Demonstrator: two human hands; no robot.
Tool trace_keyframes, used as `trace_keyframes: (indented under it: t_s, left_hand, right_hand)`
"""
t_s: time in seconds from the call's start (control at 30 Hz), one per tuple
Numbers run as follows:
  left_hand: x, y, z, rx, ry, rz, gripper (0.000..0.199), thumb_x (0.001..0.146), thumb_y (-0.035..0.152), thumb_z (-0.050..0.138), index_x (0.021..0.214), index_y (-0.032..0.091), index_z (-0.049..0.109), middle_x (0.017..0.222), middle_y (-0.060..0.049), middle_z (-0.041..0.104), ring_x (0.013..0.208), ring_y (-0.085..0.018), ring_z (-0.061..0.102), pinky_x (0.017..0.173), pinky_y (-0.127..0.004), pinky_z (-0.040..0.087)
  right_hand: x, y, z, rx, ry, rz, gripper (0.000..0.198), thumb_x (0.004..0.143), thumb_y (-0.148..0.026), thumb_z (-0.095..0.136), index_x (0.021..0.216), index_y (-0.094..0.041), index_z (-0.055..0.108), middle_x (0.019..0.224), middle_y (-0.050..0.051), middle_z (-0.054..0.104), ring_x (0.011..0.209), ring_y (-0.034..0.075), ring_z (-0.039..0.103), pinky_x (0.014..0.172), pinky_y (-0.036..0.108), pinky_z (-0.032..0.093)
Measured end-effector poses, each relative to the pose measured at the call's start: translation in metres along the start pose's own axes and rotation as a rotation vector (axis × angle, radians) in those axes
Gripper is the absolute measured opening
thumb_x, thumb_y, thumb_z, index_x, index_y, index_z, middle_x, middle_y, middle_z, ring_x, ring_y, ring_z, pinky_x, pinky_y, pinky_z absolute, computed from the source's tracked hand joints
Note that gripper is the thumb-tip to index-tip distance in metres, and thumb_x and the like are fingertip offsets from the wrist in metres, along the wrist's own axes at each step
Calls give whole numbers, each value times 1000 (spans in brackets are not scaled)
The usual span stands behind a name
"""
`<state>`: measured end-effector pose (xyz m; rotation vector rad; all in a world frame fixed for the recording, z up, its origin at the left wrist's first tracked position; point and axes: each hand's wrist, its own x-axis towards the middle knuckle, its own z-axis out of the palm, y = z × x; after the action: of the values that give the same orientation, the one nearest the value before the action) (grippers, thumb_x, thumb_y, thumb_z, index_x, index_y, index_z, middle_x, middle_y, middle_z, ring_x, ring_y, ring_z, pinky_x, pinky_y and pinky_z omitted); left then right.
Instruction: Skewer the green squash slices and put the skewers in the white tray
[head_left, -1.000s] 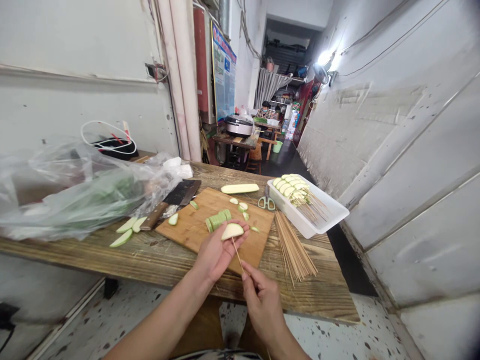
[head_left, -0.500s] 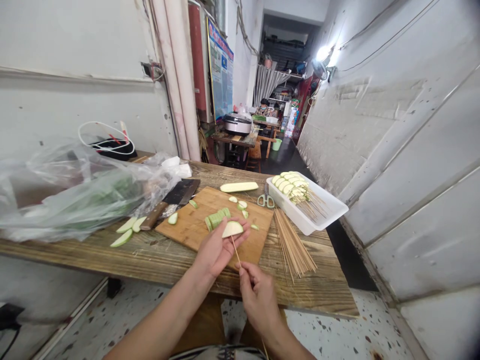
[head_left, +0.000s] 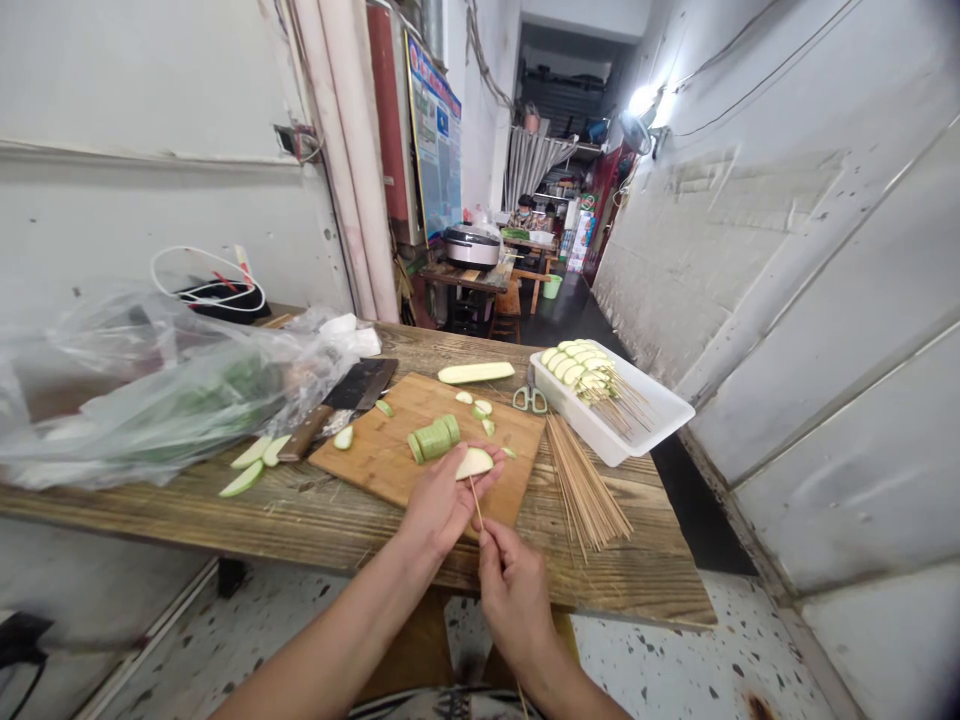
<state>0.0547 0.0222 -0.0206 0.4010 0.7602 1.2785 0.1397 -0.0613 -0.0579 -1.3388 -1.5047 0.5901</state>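
My left hand (head_left: 444, 505) holds a pale, green-edged zucchini slice (head_left: 474, 463) over the near part of the cutting board (head_left: 382, 455). Pinched in my right hand (head_left: 517, 585) is a thin bamboo skewer (head_left: 478, 505), its upper end meeting the slice's lower edge; how deep it goes in I cannot tell. Just beyond my left hand lies a row of cut zucchini slices (head_left: 433, 438). Small end pieces (head_left: 482, 408) are scattered on the board. A fan of loose skewers (head_left: 589, 490) rests right of the board.
A white tub (head_left: 660, 405) of skewered slices (head_left: 576, 362) stands at the right, beside scissors (head_left: 529, 400). A cleaver (head_left: 337, 405) lies left of the board, near a plastic bag (head_left: 150, 390). A peeled zucchini piece (head_left: 476, 372) lies behind. A person (head_left: 523, 212) is far back.
The left hand and slice have shifted slightly right and down, closer to the right hand, so less of the skewer shows between them. The view has moved a little.
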Motion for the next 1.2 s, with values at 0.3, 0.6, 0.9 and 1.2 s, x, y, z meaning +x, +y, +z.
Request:
trace_keyframes:
  t_s: [0.3,0.6,0.9,1.2]
  left_hand:
    - [-3,-2,0,19,-28,-25,16,86,17,48,82,9,62,87,-12,70,86,-20,67,86,-36,52]
    - [-3,-6,2,8,-52,-25,16,85,17,48,84,8,62,90,-14,69,88,-20,67,87,-37,52]
    - [-2,-10,3,30,-56,6,15,82,21,54,83,9,62,86,-11,69,89,-21,66,89,-39,50]
    - [0,-19,-2,70,-68,3,17,82,25,55,84,10,63,89,-10,70,89,-19,66,86,-35,51]
  right_hand:
    - [0,-2,-1,-2,3,16,32,88,-20,40,98,-12,70,86,11,74,73,21,69,63,25,52]
    - [3,-4,-1,16,-2,26,33,88,-20,39,98,-11,69,83,11,73,65,20,67,57,25,50]
    - [3,-1,0,25,6,25,31,88,-19,38,93,-13,68,78,8,72,62,18,64,56,23,46]
    - [6,6,2,-43,3,65,32,88,-22,37,82,-14,67,67,6,66,55,17,58,51,23,41]
